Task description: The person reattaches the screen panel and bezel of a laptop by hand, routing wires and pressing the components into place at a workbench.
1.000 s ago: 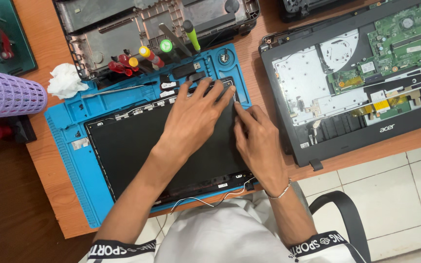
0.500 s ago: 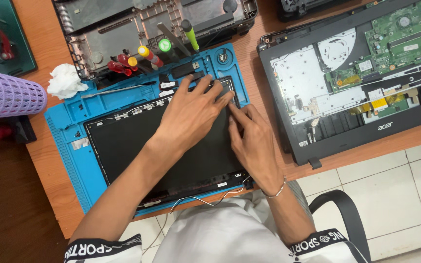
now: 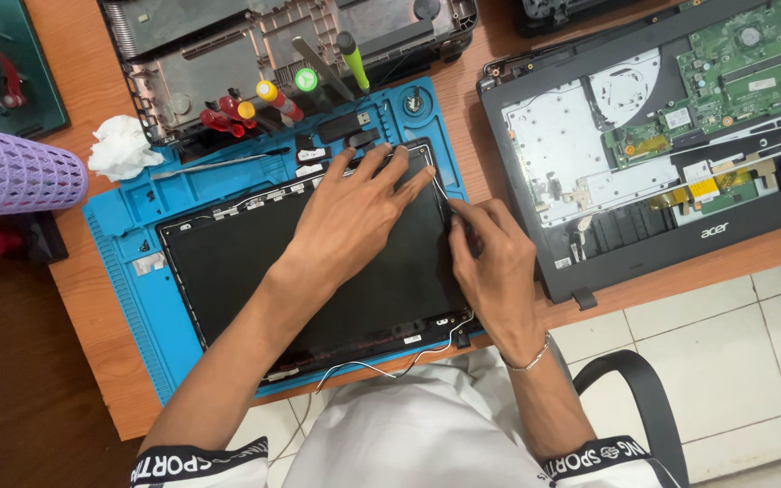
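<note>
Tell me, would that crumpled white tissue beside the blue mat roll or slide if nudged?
The crumpled white tissue looks very light and soft, so it would probably skid or tumble rather than roll. Its loose folds suggest it would squash when pinched. It lies against the blue mat, which might stop it.

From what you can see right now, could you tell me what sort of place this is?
Most likely an electronics repair bench. The left hand presses flat on a black laptop lid panel lying on a blue repair mat, with screwdrivers behind it and an opened laptop base baring its green circuit board alongside.
</note>
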